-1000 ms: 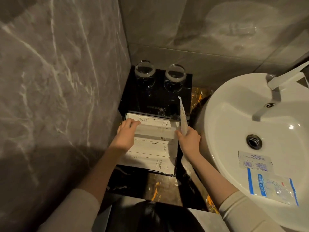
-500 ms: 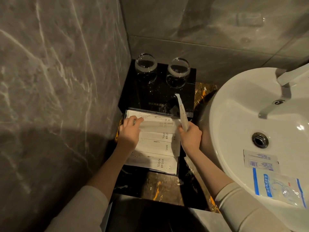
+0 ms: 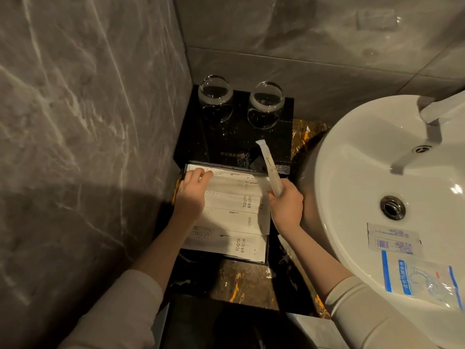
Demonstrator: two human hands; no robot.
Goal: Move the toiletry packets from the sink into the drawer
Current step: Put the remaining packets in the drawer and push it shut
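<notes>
To seat the slim packet (image 3: 270,170) well, lower it flat beside the packets (image 3: 234,217) already lined up in the drawer (image 3: 268,250) — no wedging on edge. Left of the sink (image 3: 352,152), the left hand (image 3: 191,195) presses spread fingers on the top packet; the right hand (image 3: 286,205) is clamped on the slim packet, tilted above the drawer. Two flat packets (image 3: 412,263) lie in the sink.

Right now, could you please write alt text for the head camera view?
A person's left hand presses on paper packets in an open drawer while the right hand holds a packet upright beside it. Two plastic packets lie in the white sink, and two glasses stand behind the drawer.
</notes>
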